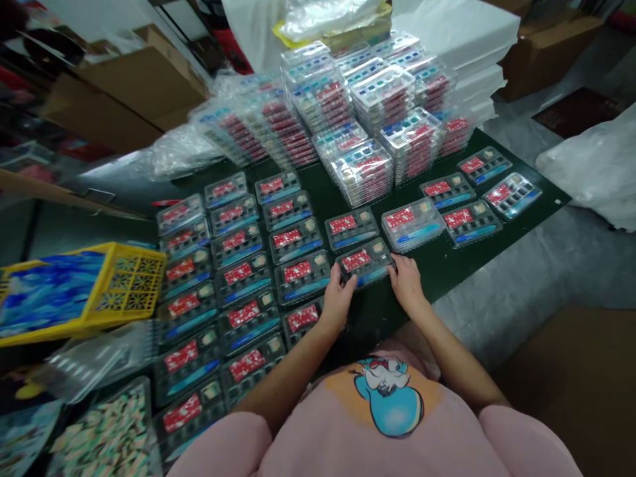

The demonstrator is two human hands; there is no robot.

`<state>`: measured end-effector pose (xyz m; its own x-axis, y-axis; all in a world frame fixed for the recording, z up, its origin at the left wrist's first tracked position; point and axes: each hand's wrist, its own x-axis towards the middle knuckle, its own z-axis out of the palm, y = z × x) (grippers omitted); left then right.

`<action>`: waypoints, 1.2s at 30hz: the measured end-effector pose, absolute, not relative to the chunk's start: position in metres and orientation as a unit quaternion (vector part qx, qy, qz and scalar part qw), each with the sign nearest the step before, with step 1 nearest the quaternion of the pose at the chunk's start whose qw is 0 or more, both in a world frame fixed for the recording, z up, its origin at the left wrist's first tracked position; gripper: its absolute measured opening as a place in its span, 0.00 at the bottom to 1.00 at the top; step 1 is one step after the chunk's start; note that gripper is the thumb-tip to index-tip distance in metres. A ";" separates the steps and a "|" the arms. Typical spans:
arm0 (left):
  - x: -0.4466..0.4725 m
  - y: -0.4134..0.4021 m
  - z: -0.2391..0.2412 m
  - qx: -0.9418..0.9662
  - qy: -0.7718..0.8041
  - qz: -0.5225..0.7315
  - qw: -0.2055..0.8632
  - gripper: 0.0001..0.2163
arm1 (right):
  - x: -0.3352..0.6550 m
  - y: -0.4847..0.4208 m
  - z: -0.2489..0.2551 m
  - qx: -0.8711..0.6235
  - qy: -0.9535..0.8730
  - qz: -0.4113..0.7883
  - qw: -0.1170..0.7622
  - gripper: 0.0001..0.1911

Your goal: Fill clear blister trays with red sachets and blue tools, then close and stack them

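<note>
A clear plastic blister tray [366, 260] with a red packet, a blue stick and small compartments lies on the dark green table [437, 265] near its front edge. My left hand [338, 299] grips its left end and my right hand [407, 283] grips its right end. It sits at the front of a grid of like trays [238, 278] laid flat in rows to the left and behind.
Tall stacks of closed trays [368, 112] stand at the back of the table. A yellow crate [106, 291] with blue packets sits at left. A tray of small pale pieces [106, 430] lies at lower left. Cardboard boxes and white bags surround the table.
</note>
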<state>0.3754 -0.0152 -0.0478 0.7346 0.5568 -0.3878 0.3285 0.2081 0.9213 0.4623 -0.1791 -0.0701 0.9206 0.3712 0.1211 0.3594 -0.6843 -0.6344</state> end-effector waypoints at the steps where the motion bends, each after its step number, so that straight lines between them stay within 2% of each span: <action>1: 0.376 -0.015 -0.045 0.620 0.365 0.076 0.690 0.34 | 0.461 -0.181 -0.069 -0.917 -0.192 0.012 0.351 0.17; 4: 0.374 -0.019 -0.040 0.605 0.388 0.057 0.693 0.36 | 0.457 -0.188 -0.065 -0.908 -0.168 0.038 0.381 0.17; 8: 0.367 -0.027 -0.032 0.573 0.399 0.046 0.714 0.36 | 0.446 -0.200 -0.059 -0.867 -0.144 0.066 0.473 0.18; 12: 0.360 -0.034 -0.013 0.559 0.389 0.051 0.730 0.35 | 0.436 -0.211 -0.047 -0.836 -0.123 0.049 0.532 0.18; 20: 0.403 -0.044 0.027 0.559 0.311 0.071 0.765 0.32 | 0.482 -0.233 0.001 -0.854 -0.127 -0.027 0.503 0.19; 25: 0.413 -0.046 0.030 0.524 0.364 0.054 0.768 0.28 | 0.494 -0.234 -0.005 -0.854 -0.129 -0.004 0.504 0.20; 31: 0.424 -0.048 0.023 0.459 0.365 0.097 0.804 0.28 | 0.493 -0.239 -0.020 -0.831 -0.087 -0.005 0.550 0.21; 34: 0.435 -0.046 0.015 0.418 0.334 0.046 0.844 0.21 | 0.497 -0.240 -0.015 -0.829 -0.111 -0.002 0.548 0.21; 36: 0.440 -0.040 0.009 0.391 0.325 0.018 0.861 0.17 | 0.505 -0.246 -0.009 -0.841 -0.160 -0.009 0.516 0.20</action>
